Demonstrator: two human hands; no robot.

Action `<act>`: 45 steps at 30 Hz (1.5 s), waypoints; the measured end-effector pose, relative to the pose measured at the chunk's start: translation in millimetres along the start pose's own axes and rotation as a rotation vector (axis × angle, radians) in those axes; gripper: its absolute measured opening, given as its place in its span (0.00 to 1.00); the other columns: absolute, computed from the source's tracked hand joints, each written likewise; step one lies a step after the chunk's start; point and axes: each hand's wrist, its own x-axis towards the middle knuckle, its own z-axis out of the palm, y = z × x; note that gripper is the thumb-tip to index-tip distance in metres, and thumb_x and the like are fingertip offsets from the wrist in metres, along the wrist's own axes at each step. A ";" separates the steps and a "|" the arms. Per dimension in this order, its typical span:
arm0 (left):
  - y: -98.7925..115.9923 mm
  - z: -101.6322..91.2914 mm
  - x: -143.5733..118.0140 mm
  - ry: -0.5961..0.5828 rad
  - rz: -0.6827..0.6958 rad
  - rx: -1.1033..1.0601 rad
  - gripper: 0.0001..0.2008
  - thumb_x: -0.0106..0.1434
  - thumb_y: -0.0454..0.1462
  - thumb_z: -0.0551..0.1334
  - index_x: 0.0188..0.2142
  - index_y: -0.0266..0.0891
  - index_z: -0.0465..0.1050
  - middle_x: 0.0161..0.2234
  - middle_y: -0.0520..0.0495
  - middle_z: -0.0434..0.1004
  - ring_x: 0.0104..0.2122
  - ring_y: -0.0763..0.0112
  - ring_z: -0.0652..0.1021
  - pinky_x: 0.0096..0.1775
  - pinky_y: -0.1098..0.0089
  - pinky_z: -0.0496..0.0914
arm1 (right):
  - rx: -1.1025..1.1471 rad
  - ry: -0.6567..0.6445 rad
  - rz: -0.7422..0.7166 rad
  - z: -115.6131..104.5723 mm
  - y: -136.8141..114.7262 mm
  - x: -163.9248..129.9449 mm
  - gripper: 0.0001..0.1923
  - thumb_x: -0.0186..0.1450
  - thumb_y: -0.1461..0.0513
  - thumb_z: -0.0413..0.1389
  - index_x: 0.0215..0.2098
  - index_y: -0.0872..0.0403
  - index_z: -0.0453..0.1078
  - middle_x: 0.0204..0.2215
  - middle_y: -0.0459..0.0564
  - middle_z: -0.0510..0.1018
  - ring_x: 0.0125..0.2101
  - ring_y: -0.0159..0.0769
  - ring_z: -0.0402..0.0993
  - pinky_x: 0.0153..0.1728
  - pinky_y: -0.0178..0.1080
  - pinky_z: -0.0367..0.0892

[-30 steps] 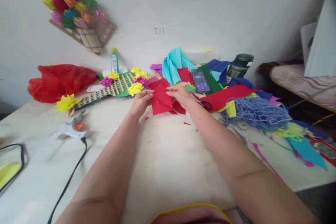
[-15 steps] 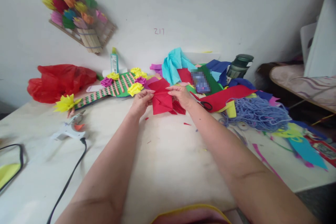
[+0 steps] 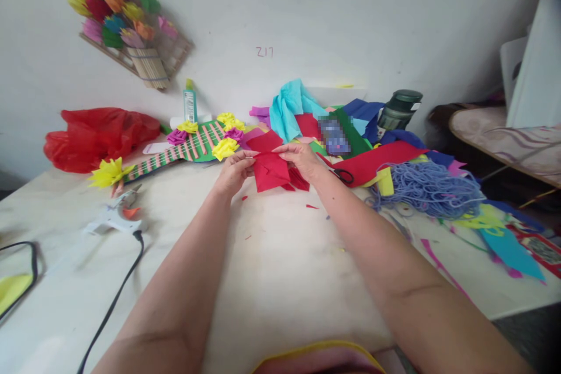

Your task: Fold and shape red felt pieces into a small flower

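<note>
A piece of red crepe paper (image 3: 270, 174) is stretched between my two hands above the table. My left hand (image 3: 237, 172) pinches its upper left edge between thumb and fingers. At the upper right edge, my right hand (image 3: 300, 159) grips it the same way. More cut red paper pieces (image 3: 299, 180) lie just behind it, partly under my right hand. Black-handled scissors (image 3: 343, 176) rest beside my right wrist, their blades mostly hidden. A few small red scraps (image 3: 312, 206) are on the tabletop nearby.
A flower-trimmed green paper guitar (image 3: 184, 149) lies at the back left, before a red plastic bag (image 3: 103, 135). A corded glue gun (image 3: 118, 216) stands at left. Blue yarn (image 3: 432, 190), a red paper strip (image 3: 385, 162) and a dark jar (image 3: 400, 110) are at right.
Both hands still hold the red paper in nearly the same place. Its lower part has shifted slightly and its folds look flatter.
</note>
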 end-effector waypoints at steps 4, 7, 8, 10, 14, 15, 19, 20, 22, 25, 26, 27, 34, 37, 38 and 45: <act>0.1 -0.3 0.1 -0.006 0.017 0.018 0.10 0.46 0.34 0.65 0.31 0.36 0.75 0.26 0.48 0.77 0.21 0.74 0.74 0.27 0.71 0.69 | -0.025 -0.009 -0.012 -0.1 -1.5 -0.3 0.09 0.50 0.67 0.55 0.27 0.54 0.75 0.17 0.41 0.73 0.18 0.27 0.64 0.21 0.31 0.60; -0.2 -0.8 0.2 -0.013 0.031 0.020 0.09 0.46 0.34 0.65 0.31 0.36 0.75 0.26 0.48 0.77 0.21 0.74 0.74 0.27 0.71 0.69 | -0.026 -0.006 -0.019 0.0 -2.1 -0.3 0.09 0.49 0.67 0.54 0.27 0.54 0.75 0.18 0.41 0.73 0.18 0.27 0.64 0.22 0.31 0.61; -0.3 -0.9 0.3 -0.016 0.036 0.016 0.09 0.46 0.34 0.66 0.31 0.36 0.75 0.25 0.48 0.77 0.22 0.74 0.75 0.27 0.71 0.70 | -0.027 -0.005 -0.021 -0.1 -2.3 -0.3 0.09 0.49 0.67 0.54 0.26 0.54 0.75 0.18 0.41 0.73 0.19 0.27 0.64 0.22 0.31 0.61; -0.5 -0.8 0.4 -0.017 0.045 0.005 0.09 0.46 0.34 0.66 0.31 0.36 0.75 0.25 0.49 0.77 0.22 0.73 0.75 0.27 0.71 0.70 | -0.021 -0.014 -0.026 -0.3 -2.6 -0.6 0.08 0.50 0.66 0.54 0.26 0.54 0.75 0.17 0.42 0.72 0.19 0.27 0.64 0.22 0.31 0.61; 0.1 0.1 0.6 0.005 0.058 -0.003 0.09 0.45 0.34 0.66 0.29 0.36 0.75 0.24 0.49 0.77 0.22 0.74 0.74 0.27 0.72 0.69 | 0.011 -0.034 -0.054 0.2 -1.9 -0.5 0.07 0.52 0.61 0.57 0.26 0.55 0.75 0.20 0.43 0.73 0.22 0.28 0.66 0.23 0.31 0.60; 0.4 0.5 0.7 0.011 0.056 -0.003 0.09 0.44 0.34 0.66 0.29 0.36 0.75 0.25 0.49 0.77 0.22 0.74 0.74 0.27 0.72 0.69 | 0.002 -0.028 -0.066 0.6 -1.2 -0.1 0.07 0.51 0.60 0.59 0.26 0.56 0.75 0.21 0.44 0.74 0.23 0.28 0.67 0.24 0.32 0.61; 1.0 2.0 0.8 0.030 0.037 0.001 0.09 0.43 0.35 0.65 0.28 0.35 0.75 0.24 0.49 0.76 0.21 0.73 0.74 0.26 0.72 0.69 | -0.082 0.007 -0.127 1.4 3.9 3.3 0.10 0.48 0.58 0.64 0.25 0.55 0.75 0.23 0.43 0.75 0.25 0.28 0.68 0.31 0.34 0.63; 1.1 2.6 0.6 0.035 0.038 0.004 0.09 0.44 0.36 0.66 0.28 0.35 0.75 0.23 0.49 0.76 0.21 0.73 0.74 0.26 0.72 0.68 | -0.099 0.014 -0.140 1.3 5.3 4.4 0.09 0.47 0.58 0.64 0.25 0.55 0.75 0.23 0.43 0.75 0.26 0.28 0.68 0.33 0.34 0.64; 1.2 4.1 0.1 0.049 0.049 0.016 0.10 0.44 0.37 0.67 0.28 0.35 0.75 0.24 0.50 0.76 0.21 0.75 0.74 0.25 0.73 0.67 | -0.125 0.026 -0.158 1.0 7.6 6.4 0.09 0.47 0.59 0.64 0.25 0.55 0.74 0.23 0.43 0.75 0.26 0.28 0.69 0.35 0.35 0.64; 1.4 6.4 -0.9 0.072 0.073 0.047 0.11 0.43 0.36 0.69 0.28 0.35 0.74 0.23 0.51 0.75 0.21 0.78 0.72 0.24 0.76 0.65 | -0.150 0.034 -0.178 1.0 9.6 8.1 0.08 0.47 0.60 0.64 0.25 0.55 0.74 0.24 0.44 0.76 0.28 0.29 0.70 0.37 0.36 0.65; 1.4 6.8 -1.1 0.076 0.077 0.055 0.12 0.42 0.35 0.70 0.29 0.35 0.74 0.22 0.52 0.74 0.20 0.79 0.71 0.24 0.77 0.64 | -0.152 0.039 -0.183 1.3 9.8 8.3 0.09 0.47 0.60 0.64 0.25 0.55 0.74 0.24 0.44 0.76 0.28 0.29 0.70 0.37 0.36 0.66; 1.2 7.0 -1.2 0.076 0.079 0.061 0.14 0.42 0.35 0.70 0.30 0.36 0.74 0.20 0.53 0.72 0.20 0.79 0.70 0.24 0.77 0.63 | -0.151 0.045 -0.185 1.7 9.8 8.3 0.10 0.46 0.60 0.64 0.26 0.56 0.74 0.24 0.44 0.76 0.28 0.29 0.70 0.37 0.36 0.66; -1.1 4.1 0.7 0.050 0.094 0.087 0.19 0.43 0.35 0.70 0.37 0.37 0.74 0.18 0.56 0.68 0.20 0.79 0.71 0.26 0.77 0.65 | -0.136 0.082 -0.152 5.6 6.7 6.5 0.17 0.45 0.63 0.64 0.35 0.56 0.74 0.28 0.47 0.78 0.31 0.31 0.73 0.38 0.38 0.68; -1.1 3.8 0.9 0.059 0.085 0.102 0.19 0.43 0.35 0.70 0.37 0.37 0.74 0.18 0.56 0.68 0.20 0.79 0.71 0.25 0.77 0.65 | -0.152 0.095 -0.157 6.8 5.3 5.5 0.15 0.46 0.65 0.63 0.33 0.56 0.74 0.30 0.48 0.78 0.33 0.32 0.74 0.40 0.39 0.69; -0.9 3.9 0.8 0.061 0.079 0.102 0.20 0.42 0.36 0.70 0.37 0.37 0.74 0.18 0.56 0.69 0.20 0.79 0.71 0.25 0.77 0.65 | -0.161 0.094 -0.156 7.0 4.9 5.0 0.15 0.46 0.65 0.63 0.34 0.56 0.74 0.31 0.48 0.79 0.34 0.33 0.74 0.41 0.39 0.69; 1.5 8.6 -1.5 0.059 -0.018 0.082 0.18 0.43 0.44 0.71 0.29 0.34 0.74 0.22 0.49 0.73 0.21 0.75 0.72 0.25 0.74 0.66 | -0.231 0.094 -0.184 6.8 9.2 5.8 0.15 0.48 0.66 0.63 0.36 0.55 0.75 0.34 0.50 0.80 0.38 0.36 0.75 0.44 0.41 0.69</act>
